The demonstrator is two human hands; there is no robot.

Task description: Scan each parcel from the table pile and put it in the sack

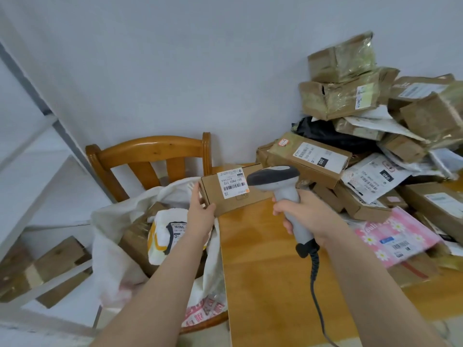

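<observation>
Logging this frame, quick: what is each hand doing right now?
Left hand: holding the cardboard box by its end.
Right hand: gripping the scanner by its handle.

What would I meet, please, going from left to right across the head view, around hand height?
Wooden blocks → white sack → labelled box → scanner → pink mailer.

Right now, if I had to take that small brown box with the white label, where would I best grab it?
Take the small brown box by its short left end, coming from the left, as the left hand does. It is long and narrow, and that leaves the label clear for the scanner.
</observation>
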